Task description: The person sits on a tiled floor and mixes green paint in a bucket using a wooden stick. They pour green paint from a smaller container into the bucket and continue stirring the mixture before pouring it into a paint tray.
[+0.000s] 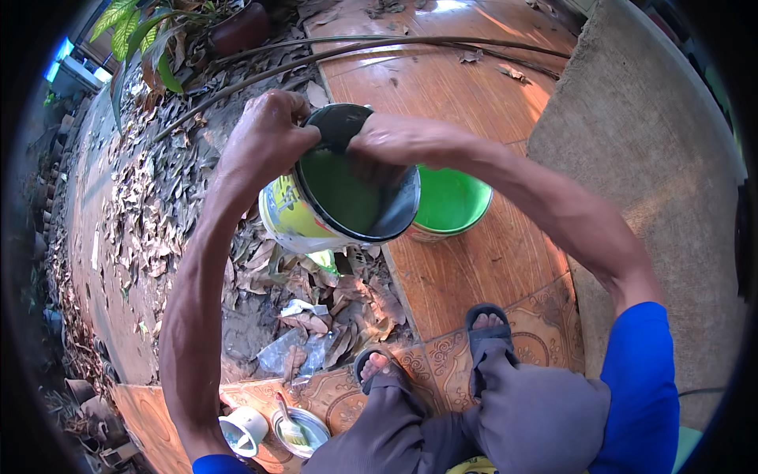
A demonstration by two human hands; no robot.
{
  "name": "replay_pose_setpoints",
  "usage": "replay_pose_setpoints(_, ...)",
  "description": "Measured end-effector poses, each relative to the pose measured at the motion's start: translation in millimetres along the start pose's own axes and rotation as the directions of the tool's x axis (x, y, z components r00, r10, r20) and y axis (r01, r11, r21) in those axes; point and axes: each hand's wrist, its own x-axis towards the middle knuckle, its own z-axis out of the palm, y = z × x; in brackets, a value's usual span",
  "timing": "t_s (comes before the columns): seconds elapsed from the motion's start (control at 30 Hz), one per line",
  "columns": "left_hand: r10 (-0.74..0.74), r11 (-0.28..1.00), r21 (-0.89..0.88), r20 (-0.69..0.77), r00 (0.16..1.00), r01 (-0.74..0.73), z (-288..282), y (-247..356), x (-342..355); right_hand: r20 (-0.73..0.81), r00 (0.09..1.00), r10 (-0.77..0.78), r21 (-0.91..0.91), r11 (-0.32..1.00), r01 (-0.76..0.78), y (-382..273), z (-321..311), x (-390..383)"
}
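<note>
A paint bucket (288, 207) with a yellow and white outside and a dark rim is held up and tilted in front of me. My left hand (272, 130) is closed on the bucket's far left rim. Over the far right rim, my right hand (384, 142) reaches into the bucket; its fingers are blurred and partly hidden inside. The bucket's inner wall is dark, with dull green lower down. Just behind its right side stands a second bucket (472, 225), bright green inside, on the tiles.
By my feet at the lower left are a white cup (251, 426) on its side and a paintbrush (291, 431) resting on a round container (322, 430). Dry leaves and a clear plastic bag (294, 351) cover soil. A long stick (395, 43) crosses the far tiles; a concrete slab (632, 197) rises right.
</note>
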Motion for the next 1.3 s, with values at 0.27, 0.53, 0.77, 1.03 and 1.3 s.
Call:
replay_pose_setpoints(0.27, 0.032, 0.999, -0.013, -0.071, 0.997, -0.033, 11.7, 11.9, 5.6, 0.004, 1.0, 0.019, 0.527, 0.85, -0.018, 82.3, 16.4, 96.0)
replay_pose_setpoints(0.53, -0.014, 0.996, -0.088, -0.034, 0.999, 0.011, 7.0, -0.2, 3.1, 0.508, 0.852, -0.124, 0.563, 0.797, -0.22, 42.3, -35.7, 21.6)
replay_pose_setpoints(0.77, -0.037, 0.992, -0.117, -0.005, 0.999, 0.036, 3.7, 4.0, 0.0, 0.002, 0.995, -0.097, -0.188, 0.977, 0.096, 23.7, -46.7, -47.0)
replay_pose_setpoints(1.03, -0.001, 0.998, -0.057, -0.017, 1.0, 0.0, -0.7, 6.6, 3.0, -0.079, 0.963, -0.259, -0.284, 0.931, 0.228, -2.9, 1.6, 5.2)
replay_pose_setpoints(1.3, -0.036, 0.997, -0.074, -0.033, 0.999, 0.033, 6.4, 17.2, 3.4, 0.025, 0.997, -0.073, 0.298, 0.953, 0.063, 74.1, 32.5, 106.3)
